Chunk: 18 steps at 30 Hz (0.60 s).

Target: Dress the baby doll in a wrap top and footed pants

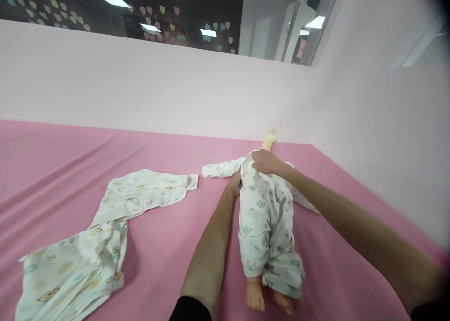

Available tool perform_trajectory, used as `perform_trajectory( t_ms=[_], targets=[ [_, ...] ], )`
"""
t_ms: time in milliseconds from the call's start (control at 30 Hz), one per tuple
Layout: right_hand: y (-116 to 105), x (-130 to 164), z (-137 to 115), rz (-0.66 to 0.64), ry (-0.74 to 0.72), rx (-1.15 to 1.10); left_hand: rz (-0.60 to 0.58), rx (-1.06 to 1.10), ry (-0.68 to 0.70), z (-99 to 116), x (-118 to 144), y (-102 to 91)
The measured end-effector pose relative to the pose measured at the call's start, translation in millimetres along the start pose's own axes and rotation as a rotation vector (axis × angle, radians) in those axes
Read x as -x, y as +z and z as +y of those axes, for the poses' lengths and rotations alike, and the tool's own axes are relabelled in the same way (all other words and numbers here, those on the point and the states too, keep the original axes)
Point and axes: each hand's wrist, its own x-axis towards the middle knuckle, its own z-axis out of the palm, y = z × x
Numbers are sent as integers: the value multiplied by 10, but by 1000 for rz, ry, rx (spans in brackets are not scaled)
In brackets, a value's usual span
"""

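Note:
A baby doll [255, 294] lies on its back, bare feet toward me, in white baby clothes [258, 213] printed with green animals. One long sleeve [221, 169] stretches out to the left and another lies to the right, partly under my right forearm. My right hand [267, 162] is closed on the cloth at the far end of the doll's body. Against the doll's left-hand side in the picture rests my left hand [235, 182], its fingers hidden by the clothing. I cannot see the doll's head.
A pink sheet [165, 250] covers the surface. On the left lie a printed baby top [140, 194] and another printed garment [77, 269]. A cream bottle [269, 140] is beyond my right hand, near the white wall [158, 86]. Another wall bounds the right.

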Motion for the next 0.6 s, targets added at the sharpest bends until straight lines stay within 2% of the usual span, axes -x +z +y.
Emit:
perform_trajectory(
  t_ms=[133, 267, 400, 500, 600],
  targets=[
    [77, 29, 22, 64, 73, 70, -60, 33, 11, -5, 12, 2],
    [97, 80, -28, 67, -20, 86, -39, 41, 36, 44, 59, 22],
    [31, 70, -133, -17, -150, 73, -14, 50, 20, 86, 78, 19],
    [-2, 9, -241, -98, -154, 92, -17, 76, 3, 80, 68, 2],
    [8, -53, -342, -125, -133, 105, -36, 124, -6, 55, 42, -30]
  ],
)
